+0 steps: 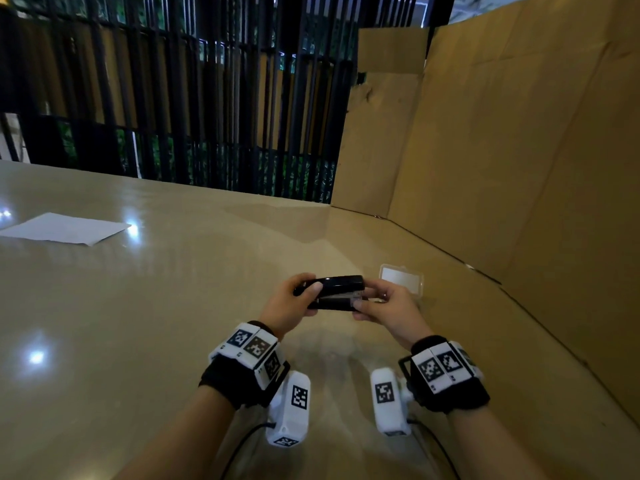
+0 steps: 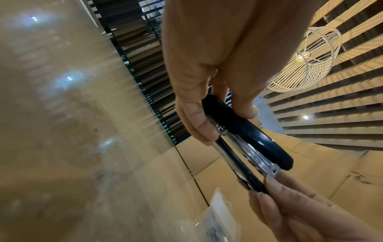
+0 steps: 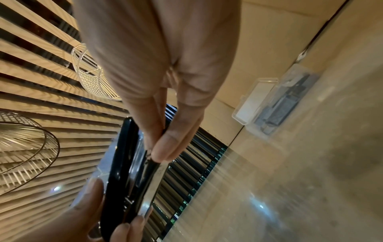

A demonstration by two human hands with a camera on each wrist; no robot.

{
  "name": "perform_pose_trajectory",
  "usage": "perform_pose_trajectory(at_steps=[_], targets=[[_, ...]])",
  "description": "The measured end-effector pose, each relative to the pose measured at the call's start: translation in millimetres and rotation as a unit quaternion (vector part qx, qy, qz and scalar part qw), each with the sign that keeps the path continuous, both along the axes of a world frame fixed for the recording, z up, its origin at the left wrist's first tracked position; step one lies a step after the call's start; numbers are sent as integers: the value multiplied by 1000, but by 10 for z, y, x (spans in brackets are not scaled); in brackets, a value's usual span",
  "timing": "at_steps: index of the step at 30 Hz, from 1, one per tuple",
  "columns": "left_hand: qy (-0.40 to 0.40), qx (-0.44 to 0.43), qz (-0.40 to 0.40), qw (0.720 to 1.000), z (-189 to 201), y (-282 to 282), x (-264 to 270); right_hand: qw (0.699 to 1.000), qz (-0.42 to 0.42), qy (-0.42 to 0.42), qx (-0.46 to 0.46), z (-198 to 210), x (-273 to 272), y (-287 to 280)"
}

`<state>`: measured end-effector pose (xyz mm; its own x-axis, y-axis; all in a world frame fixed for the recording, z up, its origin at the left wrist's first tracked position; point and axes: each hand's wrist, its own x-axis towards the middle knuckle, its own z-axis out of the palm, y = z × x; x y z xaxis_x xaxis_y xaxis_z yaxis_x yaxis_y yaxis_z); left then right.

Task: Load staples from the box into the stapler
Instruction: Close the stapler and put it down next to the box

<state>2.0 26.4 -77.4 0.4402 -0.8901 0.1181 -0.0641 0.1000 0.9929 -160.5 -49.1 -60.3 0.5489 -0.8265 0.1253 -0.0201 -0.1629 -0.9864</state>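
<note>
I hold a black stapler [image 1: 334, 292] in both hands above the tan table. My left hand [image 1: 306, 289] grips its rear end, thumb on one side and fingers over the top. My right hand [image 1: 360, 306] pinches the front end of the base. In the left wrist view the stapler [image 2: 248, 131] shows its black top slightly parted from the metal magazine. The right wrist view has the thumb and forefinger pinched on the stapler [image 3: 124, 163]. A clear plastic staple box [image 1: 401, 280] lies on the table just beyond my right hand, with grey staples visible inside the staple box [image 3: 269, 104].
A white sheet of paper [image 1: 65, 228] lies far left on the glossy table [image 1: 173, 306]. A tall cardboard wall [image 1: 519, 168] stands along the right side, close behind the staple box. A black slatted fence [image 1: 207, 98] runs behind the table's far edge.
</note>
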Motion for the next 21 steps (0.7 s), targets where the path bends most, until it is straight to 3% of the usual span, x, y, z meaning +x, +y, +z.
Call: perform_pose_trajectory(at_steps=[4,10,21], targets=[[-7,-4,5,1000,-12,9,15,1000,13,-3,0,21,-45,32],[54,-33,7,998,9,24,23,990,19,80,-111,81,-63,56],[85,-47,-10,995,88,92,-56,986,-17,64,-156,131,-116,37]])
